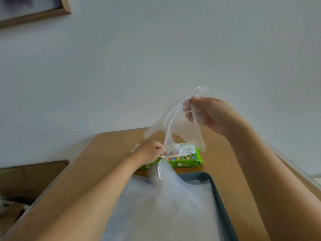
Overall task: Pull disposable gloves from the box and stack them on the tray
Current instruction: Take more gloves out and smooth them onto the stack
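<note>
A green and white glove box [188, 161] lies flat on the wooden table, just beyond the grey tray [218, 190]. My right hand [206, 113] is raised above the box and pinches the top of a clear plastic glove [175, 126] that hangs down towards the box opening. My left hand [150, 151] sits low at the box's left end, fingers curled round the lower part of the clear plastic. A pile of clear gloves [166, 206] fills the tray; a loose fold of plastic hangs from my left hand onto it.
The wooden table [107, 148] stands against a pale wall. A brown cardboard box [26, 181] sits on the floor at the left. A framed picture [34, 9] hangs at the top left.
</note>
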`<state>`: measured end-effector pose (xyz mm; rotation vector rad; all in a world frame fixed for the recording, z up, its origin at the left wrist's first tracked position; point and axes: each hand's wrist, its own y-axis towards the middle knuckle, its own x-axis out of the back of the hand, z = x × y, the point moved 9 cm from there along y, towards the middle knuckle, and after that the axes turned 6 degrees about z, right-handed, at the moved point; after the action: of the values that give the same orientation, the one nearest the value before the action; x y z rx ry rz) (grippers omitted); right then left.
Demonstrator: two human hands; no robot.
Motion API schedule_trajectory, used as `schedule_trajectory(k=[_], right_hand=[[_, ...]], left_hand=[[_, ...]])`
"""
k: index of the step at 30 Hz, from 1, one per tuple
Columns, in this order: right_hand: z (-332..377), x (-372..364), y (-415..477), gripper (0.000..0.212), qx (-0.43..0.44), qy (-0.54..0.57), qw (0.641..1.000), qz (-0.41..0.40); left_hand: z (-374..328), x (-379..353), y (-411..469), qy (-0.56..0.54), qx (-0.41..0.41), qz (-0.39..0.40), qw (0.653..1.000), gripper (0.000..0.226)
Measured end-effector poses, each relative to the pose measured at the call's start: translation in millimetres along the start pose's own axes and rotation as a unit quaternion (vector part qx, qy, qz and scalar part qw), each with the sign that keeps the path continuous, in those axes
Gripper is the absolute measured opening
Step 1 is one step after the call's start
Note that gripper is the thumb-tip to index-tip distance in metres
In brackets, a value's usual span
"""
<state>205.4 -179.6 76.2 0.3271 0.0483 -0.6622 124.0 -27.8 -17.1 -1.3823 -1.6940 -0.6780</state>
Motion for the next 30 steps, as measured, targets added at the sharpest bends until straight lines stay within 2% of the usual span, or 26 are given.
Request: schedule_trajectory(k=[1, 2, 3, 4, 5, 6, 8, 10, 12, 14, 16, 20, 23, 25, 27, 30], right_hand=[[2, -5, -7, 0.03, -0.015, -0.039, 0.999, 0.031], [4, -10, -12, 0.031, -0.03, -0.062, 0.996, 0.051], [6, -14, -18, 0.031, -0.038, -0.084, 0.994, 0.064], [11, -20, -25, 0.032, -0.038, -0.11, 0.991, 0.072], [14, -25, -30, 0.032, -0.037, -0.13, 0.987, 0.082], [18, -33, -36, 0.033, -0.035, -0.137, 0.985, 0.099], [23, -51, -52, 0.033, -0.036, -0.121, 0.98, 0.152], [22, -74, -69, 0.033, -0.046, -0.102, 0.968, 0.226], [18, -94, -86, 0.031, -0.058, -0.079, 0.955, 0.281], [10, -109, -101, 0.033, -0.095, -0.041, 0.946, 0.307], [2, -117, -114, 0.034, -0.13, -0.022, 0.935, 0.329], [-8, -120, -133, 0.04, -0.181, -0.034, 0.93, 0.319], [-6, -120, -141, 0.054, -0.184, -0.034, 0.939, 0.287], [-3, -119, -145, 0.059, -0.175, -0.046, 0.947, 0.266], [-6, -114, -145, 0.06, -0.16, -0.129, 0.949, 0.237], [-7, -108, -140, 0.042, -0.135, -0.212, 0.956, 0.149]], left_hand=[[0, 16, -3, -0.029, 0.001, -0.054, 0.998, 0.024], [0, 35, -10, -0.059, 0.009, -0.12, 0.991, 0.037], [0, 52, -18, -0.097, 0.005, -0.178, 0.979, 0.032], [-1, 67, -29, -0.154, 0.005, -0.222, 0.963, 0.043], [-3, 73, -37, -0.221, 0.006, -0.22, 0.95, 0.051], [-8, 73, -43, -0.298, -0.008, -0.185, 0.937, 0.057], [-29, 58, -55, -0.406, -0.057, -0.025, 0.912, 0.077], [-55, 40, -75, -0.409, -0.142, 0.109, 0.895, 0.098], [-77, 23, -101, -0.379, -0.205, 0.188, 0.883, 0.098], [-85, 11, -123, -0.388, -0.225, 0.231, 0.864, 0.085], [-87, 0, -134, -0.419, -0.214, 0.257, 0.844, 0.067], [-78, -8, -148, -0.454, -0.193, 0.25, 0.833, 0.063], [-70, -8, -155, -0.424, -0.156, 0.212, 0.866, 0.035], [-60, -8, -157, -0.429, -0.121, 0.188, 0.875, 0.02], [-52, -10, -160, -0.457, -0.093, 0.187, 0.865, 0.026], [-44, -7, -168, -0.47, -0.107, 0.192, 0.855, 0.048]])
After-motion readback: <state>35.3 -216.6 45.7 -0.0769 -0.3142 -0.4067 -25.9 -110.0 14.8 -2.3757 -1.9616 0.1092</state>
